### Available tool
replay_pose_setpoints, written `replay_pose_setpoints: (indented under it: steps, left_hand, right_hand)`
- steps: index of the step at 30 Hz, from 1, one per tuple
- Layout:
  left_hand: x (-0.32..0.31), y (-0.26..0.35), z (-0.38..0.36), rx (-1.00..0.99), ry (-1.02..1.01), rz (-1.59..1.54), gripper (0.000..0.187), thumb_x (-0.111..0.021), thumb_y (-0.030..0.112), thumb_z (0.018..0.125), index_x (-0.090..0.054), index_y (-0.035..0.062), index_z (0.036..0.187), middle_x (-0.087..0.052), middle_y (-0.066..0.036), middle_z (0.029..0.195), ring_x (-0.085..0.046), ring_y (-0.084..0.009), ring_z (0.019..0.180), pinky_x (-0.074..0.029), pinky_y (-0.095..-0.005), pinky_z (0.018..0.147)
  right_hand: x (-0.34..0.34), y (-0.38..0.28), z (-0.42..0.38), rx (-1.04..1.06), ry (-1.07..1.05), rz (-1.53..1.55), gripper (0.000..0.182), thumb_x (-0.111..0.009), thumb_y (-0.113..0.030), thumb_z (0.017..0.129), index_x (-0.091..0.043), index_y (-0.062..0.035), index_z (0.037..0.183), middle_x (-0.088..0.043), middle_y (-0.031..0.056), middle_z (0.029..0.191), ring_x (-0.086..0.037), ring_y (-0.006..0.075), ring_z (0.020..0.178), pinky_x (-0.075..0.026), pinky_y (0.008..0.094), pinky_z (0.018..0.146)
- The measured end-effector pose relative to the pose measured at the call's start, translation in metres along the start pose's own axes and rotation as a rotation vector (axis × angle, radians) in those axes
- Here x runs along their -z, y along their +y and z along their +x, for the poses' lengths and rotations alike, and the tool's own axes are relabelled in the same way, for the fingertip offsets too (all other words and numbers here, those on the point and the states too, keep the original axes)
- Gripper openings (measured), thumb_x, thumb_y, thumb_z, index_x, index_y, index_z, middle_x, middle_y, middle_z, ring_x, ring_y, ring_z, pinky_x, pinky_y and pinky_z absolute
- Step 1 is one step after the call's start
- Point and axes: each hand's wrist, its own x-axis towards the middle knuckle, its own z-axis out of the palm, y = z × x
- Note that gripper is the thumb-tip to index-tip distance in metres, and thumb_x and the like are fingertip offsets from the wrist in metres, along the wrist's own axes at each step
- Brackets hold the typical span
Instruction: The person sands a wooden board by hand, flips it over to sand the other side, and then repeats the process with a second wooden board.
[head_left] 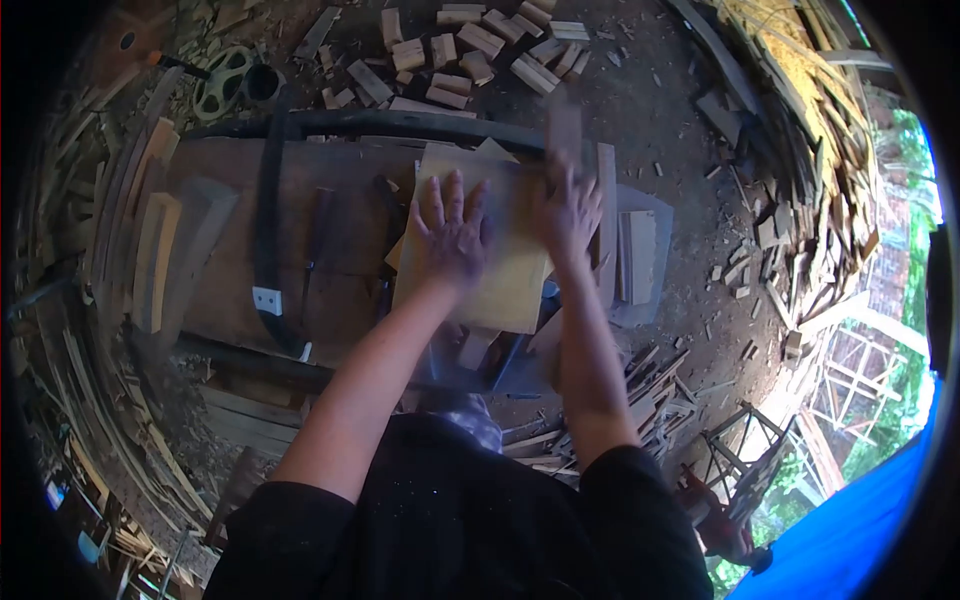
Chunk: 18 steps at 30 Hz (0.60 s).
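Note:
A pale yellowish flat panel (510, 290) lies on the workbench in front of me. My left hand (455, 240) rests flat on it, fingers spread. By the panel's right edge, my right hand (570, 215) is blurred by motion. A brown wooden block (563, 130) sticks out beyond its fingers, which seem closed around the block's near end. What lies beneath the panel is mostly hidden; a few wood pieces (478, 350) show below its near edge.
The brown workbench top (220, 260) carries a dark strap with a white power socket (267, 300). Wooden blocks (480, 40) lie scattered on the ground beyond it. Wood strips (640, 400) are heaped near my right, and long planks (90, 400) at left. A green wheel (222, 85) stands upper left.

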Motion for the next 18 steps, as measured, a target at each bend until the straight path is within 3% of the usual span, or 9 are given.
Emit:
replay_pose_setpoints:
  steps: [1, 3, 5, 8, 9, 10, 13, 17, 18]
  left_hand:
    - [-0.002, 0.0, 0.001, 0.004, 0.03, 0.013, 0.054, -0.04, 0.037, 0.101, -0.034, 0.0246, 0.153, -0.022, -0.015, 0.162, -0.012, -0.042, 0.15, -0.006, -0.064, 0.116]
    - [-0.002, 0.001, 0.003, 0.008, 0.065, 0.01, 0.054, -0.042, 0.038, 0.1, -0.036, 0.0243, 0.152, -0.024, -0.016, 0.161, -0.013, -0.0417, 0.149, -0.006, -0.0629, 0.116]
    - [0.0, -0.001, 0.002, -0.002, 0.045, 0.025, 0.054, -0.042, 0.038, 0.1, -0.037, 0.0241, 0.151, -0.023, -0.016, 0.161, -0.012, -0.0417, 0.149, -0.006, -0.0628, 0.116]
    - [0.001, 0.001, 0.002, 0.019, 0.0, 0.024, 0.053, -0.035, 0.036, 0.102, -0.031, 0.0251, 0.154, -0.02, -0.014, 0.163, -0.01, -0.0428, 0.15, -0.004, -0.0652, 0.116]
    - [0.003, 0.001, 0.004, 0.026, -0.005, 0.035, 0.053, -0.035, 0.036, 0.102, -0.031, 0.0251, 0.154, -0.02, -0.014, 0.163, -0.01, -0.0428, 0.15, -0.004, -0.0652, 0.116]
    - [0.005, 0.003, 0.005, 0.029, -0.001, 0.024, 0.053, -0.038, 0.036, 0.101, -0.033, 0.0254, 0.153, -0.021, -0.015, 0.162, -0.011, -0.0421, 0.15, -0.005, -0.0639, 0.116]
    - [-0.001, 0.0, 0.0, 0.025, 0.007, 0.025, 0.053, -0.041, 0.036, 0.101, -0.034, 0.0261, 0.153, -0.022, -0.015, 0.162, -0.012, -0.0415, 0.149, -0.006, -0.0629, 0.116]
    - [0.001, 0.001, 0.002, 0.022, 0.001, 0.007, 0.055, -0.042, 0.035, 0.101, -0.031, 0.027, 0.154, -0.02, -0.015, 0.162, -0.01, -0.0416, 0.15, -0.005, -0.0633, 0.115]
    - [0.002, 0.001, 0.002, 0.014, 0.007, -0.006, 0.055, -0.042, 0.035, 0.101, -0.031, 0.027, 0.154, -0.02, -0.015, 0.162, -0.01, -0.0416, 0.15, -0.005, -0.0633, 0.115]
  right_hand:
    - [0.013, 0.002, -0.035, -0.032, -0.108, 0.022, 0.057, -0.055, -0.037, 0.092, -0.041, -0.0248, 0.146, -0.054, 0.0288, 0.125, -0.056, 0.0443, 0.108, -0.046, 0.0536, 0.084]
    - [0.034, 0.007, -0.124, 0.078, 0.03, -0.009, 0.061, -0.062, -0.032, 0.088, -0.045, -0.023, 0.146, -0.055, 0.0283, 0.114, -0.057, 0.0443, 0.099, -0.046, 0.054, 0.078]
    - [0.064, -0.006, -0.183, -0.004, -0.182, 0.022, 0.06, -0.065, -0.028, 0.087, -0.048, -0.0219, 0.144, -0.055, 0.0285, 0.11, -0.056, 0.0436, 0.095, -0.045, 0.0532, 0.075]
    - [0.051, -0.001, -0.148, 0.082, -0.135, 0.048, 0.059, -0.064, -0.028, 0.087, -0.048, -0.0219, 0.144, -0.055, 0.0271, 0.108, -0.056, 0.0439, 0.096, -0.045, 0.0526, 0.076]
    - [0.034, -0.001, -0.115, 0.14, 0.019, -0.049, 0.059, -0.061, -0.03, 0.089, -0.046, -0.023, 0.145, -0.055, 0.0261, 0.108, -0.056, 0.0434, 0.097, -0.046, 0.0524, 0.077]
    - [0.016, 0.003, -0.077, 0.095, -0.08, -0.055, 0.059, -0.058, -0.03, 0.091, -0.042, -0.0238, 0.147, -0.055, 0.0261, 0.111, -0.056, 0.0425, 0.1, -0.046, 0.0533, 0.079]
    - [0.003, -0.011, 0.033, 0.017, -0.01, 0.029, 0.048, -0.055, -0.033, 0.091, -0.046, -0.0215, 0.138, -0.057, 0.0244, 0.112, -0.059, 0.0415, 0.099, -0.048, 0.0532, 0.077]
    - [-0.002, -0.001, -0.028, 0.106, 0.11, -0.035, 0.052, -0.058, -0.032, 0.09, -0.048, -0.0235, 0.14, -0.058, 0.0243, 0.109, -0.06, 0.0398, 0.095, -0.048, 0.0498, 0.074]
    - [0.011, 0.001, -0.075, 0.124, -0.024, -0.082, 0.054, -0.06, -0.032, 0.089, -0.05, -0.0237, 0.141, -0.057, 0.024, 0.112, -0.059, 0.0392, 0.096, -0.047, 0.0492, 0.075]
